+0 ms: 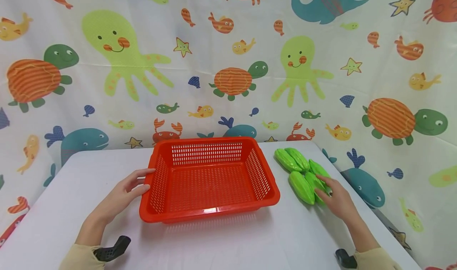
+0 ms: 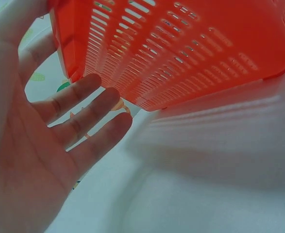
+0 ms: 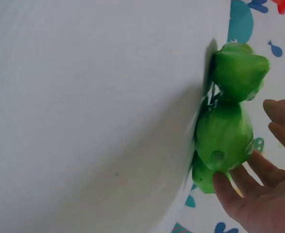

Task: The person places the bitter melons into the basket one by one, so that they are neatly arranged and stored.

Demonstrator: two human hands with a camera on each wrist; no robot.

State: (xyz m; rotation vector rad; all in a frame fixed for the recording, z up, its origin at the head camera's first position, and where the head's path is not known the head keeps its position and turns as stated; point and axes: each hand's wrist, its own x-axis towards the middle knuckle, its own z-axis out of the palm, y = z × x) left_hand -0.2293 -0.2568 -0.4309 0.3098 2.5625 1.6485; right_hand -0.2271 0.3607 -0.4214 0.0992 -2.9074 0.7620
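A red plastic basket (image 1: 210, 214) with slotted walls sits in the middle of the white table. My left hand (image 1: 123, 194) is at its left rim, fingertips touching the edge. In the left wrist view, three fingers of the left hand (image 2: 69, 131) extend loosely below the basket wall (image 2: 181, 63). Several glossy green star fruits (image 1: 301, 187) lie clustered at the table's right side. Over the nearer right ones hovers my right hand (image 1: 337, 200), thumb and fingers spread. From the right wrist, the right hand's fingers (image 3: 263, 174) reach beside a star fruit (image 3: 225, 136), not curled round it.
The white table (image 1: 228, 246) ends at the right, close beyond the star fruits. A white curtain (image 1: 200, 8) printed with sea animals hangs behind the table and down its sides. Black straps with small devices (image 1: 112, 251) sit at both sleeves.
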